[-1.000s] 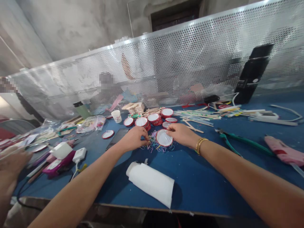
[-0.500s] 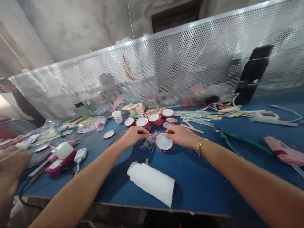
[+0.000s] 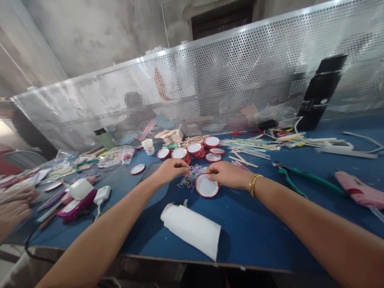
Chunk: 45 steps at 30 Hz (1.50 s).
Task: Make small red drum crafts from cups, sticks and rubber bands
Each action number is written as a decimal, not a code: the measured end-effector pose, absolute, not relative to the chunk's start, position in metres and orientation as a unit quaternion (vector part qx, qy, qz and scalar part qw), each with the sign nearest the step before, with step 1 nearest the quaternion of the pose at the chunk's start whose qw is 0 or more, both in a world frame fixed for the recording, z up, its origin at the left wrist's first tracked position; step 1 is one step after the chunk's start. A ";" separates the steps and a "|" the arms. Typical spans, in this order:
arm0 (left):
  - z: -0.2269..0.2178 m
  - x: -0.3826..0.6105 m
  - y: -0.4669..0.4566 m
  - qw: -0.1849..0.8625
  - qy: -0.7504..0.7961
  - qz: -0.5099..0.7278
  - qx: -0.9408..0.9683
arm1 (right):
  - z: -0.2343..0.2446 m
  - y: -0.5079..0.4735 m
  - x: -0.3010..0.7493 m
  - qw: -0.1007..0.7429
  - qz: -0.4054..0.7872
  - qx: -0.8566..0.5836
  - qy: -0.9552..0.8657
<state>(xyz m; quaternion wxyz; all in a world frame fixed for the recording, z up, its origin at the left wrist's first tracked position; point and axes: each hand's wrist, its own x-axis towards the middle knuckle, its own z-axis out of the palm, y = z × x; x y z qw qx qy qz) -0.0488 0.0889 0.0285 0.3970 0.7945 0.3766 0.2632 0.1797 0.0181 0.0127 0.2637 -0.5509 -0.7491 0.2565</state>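
My right hand (image 3: 229,174) pinches the upper edge of a white disc with a red rim (image 3: 207,187), tilted with its pale face towards me. Close on the left, my left hand (image 3: 172,172) has thumb and fingertips pressed together; anything between them is too small to make out. Between and under the hands lies a loose heap of small pastel-coloured loops (image 3: 188,182). Behind it stand several stacks of similar red-rimmed discs (image 3: 195,149), with single ones lying beside them. A folded white sheet (image 3: 192,231) rests nearer the table's front edge.
Green-handled pliers (image 3: 312,181) and a pink glue gun (image 3: 358,188) lie at right. Flat sticks (image 3: 244,158) spread behind my right hand. A paper cup (image 3: 148,147) and white adapters (image 3: 79,189) are left. Another person's hands (image 3: 15,208) work far left. A perforated metal screen (image 3: 192,88) stands behind.
The disc in my right hand has dropped slightly towards me, and the fingers have shifted a little left. My left hand is almost unmoved. The other person's hands have moved at far left.
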 end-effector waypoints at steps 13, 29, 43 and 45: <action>0.025 -0.051 0.091 0.321 0.393 0.240 0.828 | 0.017 0.018 0.184 0.235 0.268 -0.555 -0.751; 0.028 -0.050 0.084 0.041 0.319 0.163 0.933 | 0.016 0.018 0.183 0.213 0.268 -0.565 -0.751; 0.023 -0.053 0.088 0.000 0.330 0.141 0.933 | 0.015 0.019 0.183 0.203 0.268 -0.565 -0.753; 0.025 -0.052 0.087 0.002 0.341 0.147 0.929 | 0.016 0.018 0.182 0.202 0.270 -0.566 -0.752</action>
